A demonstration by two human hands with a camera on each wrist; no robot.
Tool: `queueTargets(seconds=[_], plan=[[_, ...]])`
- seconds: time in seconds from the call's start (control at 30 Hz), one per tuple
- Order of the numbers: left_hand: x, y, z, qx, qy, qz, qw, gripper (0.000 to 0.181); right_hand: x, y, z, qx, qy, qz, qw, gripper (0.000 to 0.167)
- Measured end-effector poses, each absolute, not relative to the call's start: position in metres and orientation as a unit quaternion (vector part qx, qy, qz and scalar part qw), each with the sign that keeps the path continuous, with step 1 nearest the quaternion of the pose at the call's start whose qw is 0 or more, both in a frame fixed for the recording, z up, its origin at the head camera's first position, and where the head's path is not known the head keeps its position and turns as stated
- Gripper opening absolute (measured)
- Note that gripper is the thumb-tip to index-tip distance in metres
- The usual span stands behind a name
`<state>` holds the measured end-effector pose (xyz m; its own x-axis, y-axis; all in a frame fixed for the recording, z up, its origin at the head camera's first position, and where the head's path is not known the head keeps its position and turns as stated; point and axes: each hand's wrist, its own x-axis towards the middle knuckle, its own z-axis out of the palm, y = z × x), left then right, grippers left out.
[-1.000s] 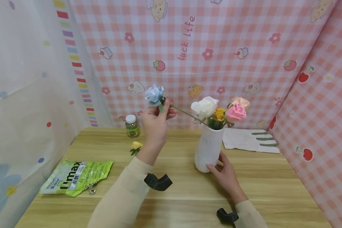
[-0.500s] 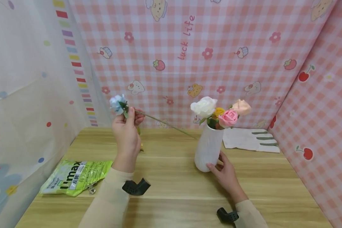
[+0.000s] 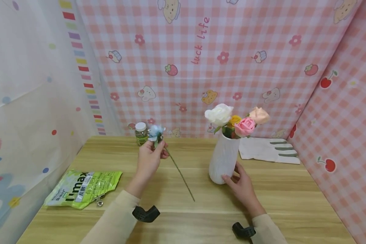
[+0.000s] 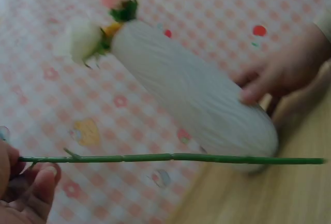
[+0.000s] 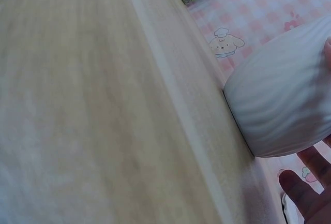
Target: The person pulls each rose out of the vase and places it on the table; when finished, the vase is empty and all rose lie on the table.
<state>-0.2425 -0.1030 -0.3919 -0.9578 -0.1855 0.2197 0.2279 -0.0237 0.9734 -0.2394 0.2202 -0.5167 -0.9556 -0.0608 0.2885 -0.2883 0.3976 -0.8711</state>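
In the head view my left hand (image 3: 150,157) pinches a blue artificial rose (image 3: 156,132) just under its bloom. Its bare green stem (image 4: 150,158) slants down to the right, apart from the vase; in the left wrist view it crosses in front of the vase. A white ribbed vase (image 3: 224,159) stands slightly tilted on the table. My right hand (image 3: 242,186) holds it low down, thumb in front and fingers at its right side. Out of its mouth rise a white rose (image 3: 219,114), a pink rose (image 3: 245,127), a peach rose (image 3: 259,115) and a yellow flower (image 3: 235,119).
A small jar with a white lid (image 3: 141,130) stands behind my left hand. A green printed plastic bag (image 3: 82,188) lies at the left of the wooden table (image 3: 183,227). Behind the vase, a white cloth with grey-green stripes (image 3: 256,149) lies flat at the right.
My left hand has drawn the blue rose's stem from the vase mouth, moved left, then lowered it and come back slightly right. The remaining flowers have shifted a little; my right hand keeps its place.
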Motion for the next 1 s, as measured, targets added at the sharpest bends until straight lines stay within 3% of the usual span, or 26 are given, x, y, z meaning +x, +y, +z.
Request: queueTargets(seconds=[0.13, 0.27, 0.6, 1.0], plan=[[-0.251, -0.103, -0.415, -0.015, -0.752, -0.656, 0.067, 0.017, -0.239, 0.221, -0.517, 0.104, -0.829, 0.54, 0.105, 0.073], [-0.262, -0.106, -0.436, -0.014, -0.795, -0.605, 0.043, 0.016, -0.238, 0.22, -0.515, 0.102, -0.829, 0.541, 0.099, 0.072], [-0.279, -0.112, -0.472, -0.01, -0.833, -0.549, 0.063, 0.012, -0.221, 0.21, -0.483, 0.111, -0.83, 0.539, 0.093, 0.07], [-0.279, -0.114, -0.491, -0.006, -0.865, -0.491, 0.102, 0.01, -0.238, 0.22, -0.518, 0.109, -0.825, 0.543, 0.109, 0.071]])
